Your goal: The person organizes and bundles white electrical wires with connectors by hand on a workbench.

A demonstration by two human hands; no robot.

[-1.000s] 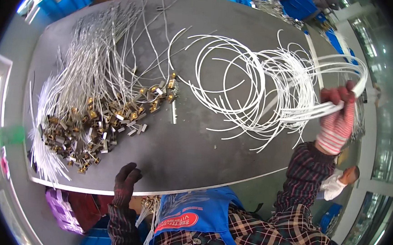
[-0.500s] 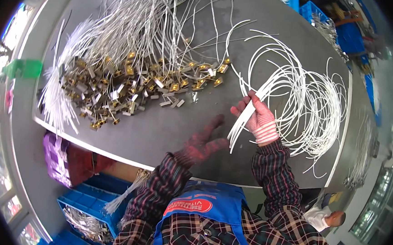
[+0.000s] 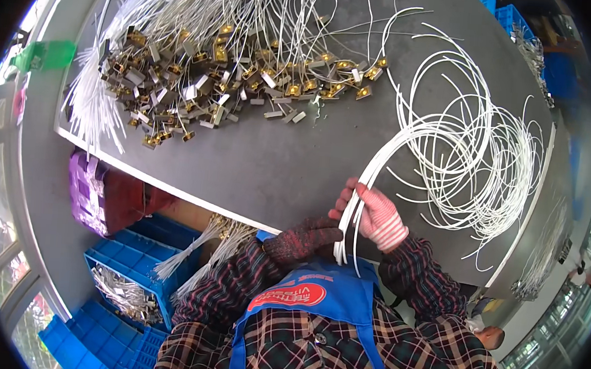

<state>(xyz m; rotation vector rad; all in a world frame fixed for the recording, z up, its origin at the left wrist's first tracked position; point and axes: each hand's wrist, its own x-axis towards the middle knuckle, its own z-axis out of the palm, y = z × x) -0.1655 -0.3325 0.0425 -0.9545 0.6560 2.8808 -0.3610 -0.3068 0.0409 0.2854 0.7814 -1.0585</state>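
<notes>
My right hand (image 3: 374,217), in a pale pink glove with a striped cuff, is closed round a bundle of white wires (image 3: 373,171). The wires' cut ends hang below the fist, over the table's front edge and in front of my blue apron. My left hand (image 3: 303,240) wears a dark red-black knitted glove. Its fingers are stretched toward the bundle, with the tips at or against the wires just below my right hand; its thumb is hidden. Beyond the fist the wires curve up into a large loose coil (image 3: 508,179) on the right of the table.
Across the dark table (image 3: 256,161) at the far left lies a heap of small metal-and-brass parts (image 3: 200,75) with pale leads. Blue crates (image 3: 126,258) stand below the table at left, beside a purple bag (image 3: 89,194). Another crate (image 3: 512,21) stands at the far right.
Both hands have come nearer to my body, the right drawing the wire bundle along. My left hand's fingers have moved up to the bundle's lower part. The view has shifted.
</notes>
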